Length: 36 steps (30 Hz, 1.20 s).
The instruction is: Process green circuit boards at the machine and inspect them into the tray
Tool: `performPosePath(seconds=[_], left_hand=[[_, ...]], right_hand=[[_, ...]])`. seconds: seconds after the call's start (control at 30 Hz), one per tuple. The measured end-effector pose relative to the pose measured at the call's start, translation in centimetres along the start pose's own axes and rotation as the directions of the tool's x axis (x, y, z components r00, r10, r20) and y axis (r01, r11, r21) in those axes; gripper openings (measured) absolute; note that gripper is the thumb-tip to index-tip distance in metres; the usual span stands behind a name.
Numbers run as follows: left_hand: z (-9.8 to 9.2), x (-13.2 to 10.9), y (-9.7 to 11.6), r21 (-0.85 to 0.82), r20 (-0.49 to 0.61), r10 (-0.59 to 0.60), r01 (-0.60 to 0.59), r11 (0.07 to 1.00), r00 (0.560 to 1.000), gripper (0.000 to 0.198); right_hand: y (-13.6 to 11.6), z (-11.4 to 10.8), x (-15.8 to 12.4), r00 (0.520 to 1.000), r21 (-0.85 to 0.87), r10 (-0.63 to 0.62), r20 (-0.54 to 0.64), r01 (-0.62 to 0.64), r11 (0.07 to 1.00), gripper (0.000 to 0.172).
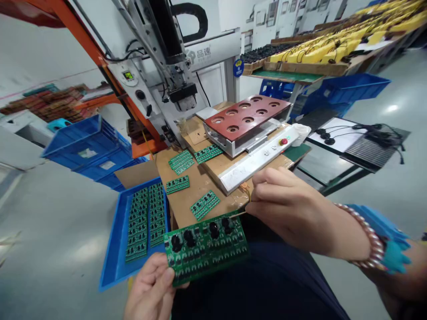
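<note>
A green circuit board (207, 262) with glossy black blobs along its far edge is tilted up in front of me. My left hand (153, 284) grips its left end between thumb and fingers. On the other side, my right hand (287, 204) pinches a thin pale stick (238, 214), whose tip meets the board at or beside the rightmost black blob. Several similar boards lie beyond on the brown tabletop (187, 209), among them one board (205, 205) just behind the held one.
At left, a blue tray (113, 249) holds rows of boards, with blue crates (90, 146) stacked behind. A machine head (182, 95) hangs over the table near a red-brown fixture plate (247, 113) with round recesses. A control bar with a red button (283, 141) lies in front.
</note>
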<state>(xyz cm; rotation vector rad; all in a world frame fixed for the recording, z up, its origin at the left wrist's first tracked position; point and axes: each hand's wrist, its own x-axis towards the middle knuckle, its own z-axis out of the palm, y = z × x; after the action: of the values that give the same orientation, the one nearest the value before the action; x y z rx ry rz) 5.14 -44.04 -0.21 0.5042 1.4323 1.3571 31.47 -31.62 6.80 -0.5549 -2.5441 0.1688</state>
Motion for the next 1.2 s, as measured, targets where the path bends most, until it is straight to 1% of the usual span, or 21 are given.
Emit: performPosePath(seconds=[0.07, 0.17, 0.4, 0.53, 0.67, 0.9, 1.2], left_hand=[[0.08, -0.03, 0.0, -0.018, -0.023, -0.006, 0.005, 1.0, 1.0, 0.02], [0.21, -0.1, 0.03, -0.022, -0.033, -0.016, 0.015, 1.0, 0.999, 0.021], [0.08, 0.02, 0.03, -0.005, 0.0, 0.009, -0.009, 1.0, 1.0, 0.02], [0.17, 0.08, 0.1, -0.021, -0.026, 0.01, -0.011, 1.0, 1.0, 0.021], [0.28, 0.02, 0.17, -0.027, -0.034, 0.015, -0.016, 1.0, 0.999, 0.023], [0.07, -0.01, 0.13, -0.024, -0.016, 0.007, -0.008, 1.0, 1.0, 0.022], [0.45, -0.11, 0.3, 0.013, 0.003, 0.002, -0.002, 1.0, 1.0, 0.021]], right_hand=[[0.01, 0.03, 0.0, 1.0, -0.005, -0.02, -0.024, 0.02, 1.0, 0.019], [-0.04, 0.01, 0.05, 0.999, 0.001, -0.024, -0.024, 0.024, 1.0, 0.019], [0.01, 0.04, 0.1, 1.0, -0.032, -0.01, -0.023, 0.009, 0.999, 0.02], [0.07, 0.12, -0.07, 1.0, -0.023, -0.009, -0.026, 0.009, 1.0, 0.019], [-0.03, 0.05, -0.01, 1.0, -0.033, -0.008, -0.017, 0.007, 0.999, 0.022], [-0.14, -0.07, 0.16, 1.0, -0.053, -0.01, -0.028, 0.008, 0.999, 0.023], [-0.16, 0.09, 0.33, 0.997, -0.055, -0.04, -0.065, 0.037, 0.998, 0.022]])
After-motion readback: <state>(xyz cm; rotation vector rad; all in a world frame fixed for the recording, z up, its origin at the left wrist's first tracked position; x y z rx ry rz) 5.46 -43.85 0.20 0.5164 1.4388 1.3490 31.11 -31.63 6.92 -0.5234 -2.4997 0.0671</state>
